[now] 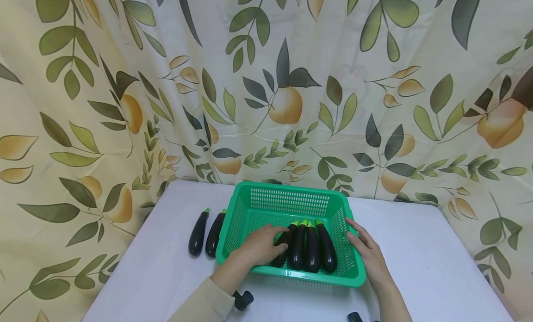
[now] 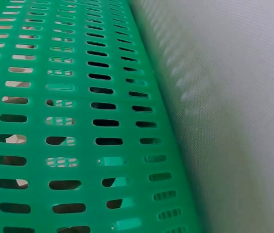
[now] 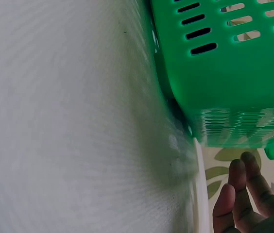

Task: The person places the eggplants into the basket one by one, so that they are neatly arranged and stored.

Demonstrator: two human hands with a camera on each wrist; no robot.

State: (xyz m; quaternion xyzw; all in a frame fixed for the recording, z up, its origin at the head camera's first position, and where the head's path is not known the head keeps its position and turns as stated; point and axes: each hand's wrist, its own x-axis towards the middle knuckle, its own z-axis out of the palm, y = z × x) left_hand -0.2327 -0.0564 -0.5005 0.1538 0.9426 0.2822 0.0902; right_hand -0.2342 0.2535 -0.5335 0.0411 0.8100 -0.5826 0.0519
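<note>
Basket (image 1: 287, 188): green, rectangular, slotted plastic, standing on the tabletop (image 1: 424, 248), which is covered in white cloth.
Eggplants inside (image 1: 312, 252): four long, glossy, dark purple eggplants with green stem ends, side by side from the basket's middle toward its right, stems pointing to its far wall.
Left hand (image 1: 259, 247): over the basket's near left part, fingers and thumb pinching the leftmost eggplant (image 1: 280, 260) of the four.
Right hand (image 1: 370, 257): at the basket's right side, fingers slightly spread, fingertips touching the rim.
Eggplants outside: two more, one at the far left (image 1: 198, 234) and one just beside the basket (image 1: 214, 234), both left of it.
Sleeve (image 1: 204, 302): beige fabric, nearer than the basket.
Curtain (image 1: 287, 104): cream fabric printed with leaves and orange fruit, behind the basket.
</note>
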